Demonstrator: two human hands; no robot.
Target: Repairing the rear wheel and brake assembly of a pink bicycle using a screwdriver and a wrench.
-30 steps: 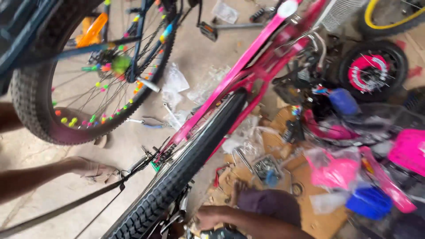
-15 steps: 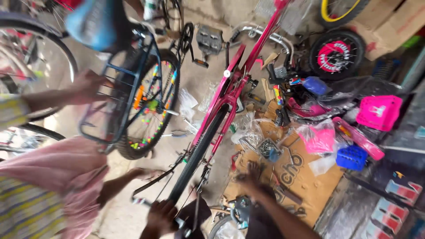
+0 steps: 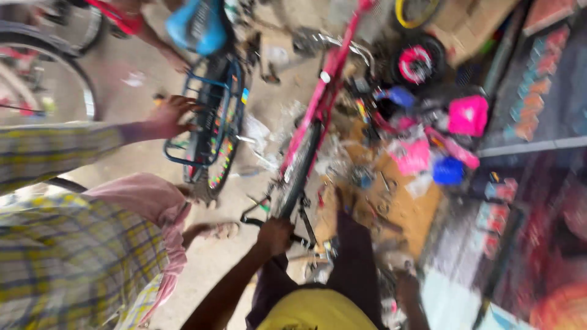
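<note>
**Pink bicycle steadied by its black wheel**

Upside down ahead of the fingers: pink bicycle point(image 3: 327, 85), frame running away from the left hand point(image 3: 275, 235), probably turned over so that the wheel end stays within reach. Parked beyond the left fingertips and off to their outer side: blue bicycle point(image 3: 214, 122), coloured beads on its spokes, held upright at the rear rack by a co-worker's hand point(image 3: 168, 116) in a checked sleeve. Spread flat past the right fingers: cardboard sheet point(image 3: 422, 214), seemingly laid down to keep loose small parts off the floor.

Rising straight from the left fingers: black wheel point(image 3: 299, 165) of the pink bicycle. Wrapped tight around its near end and the dark bar there, thumb folded over, apparently to stop the wheel swinging; exact contact point lost in blur.

Low beside the dark trouser leg: right hand point(image 3: 406, 287). Too smeared to tell open from closed, or whether holding anything.

Farther beyond the right fingertips: small wheel with a pink hub point(image 3: 416, 61), pink plastic part point(image 3: 468, 115), blue box point(image 3: 448, 172).
</note>
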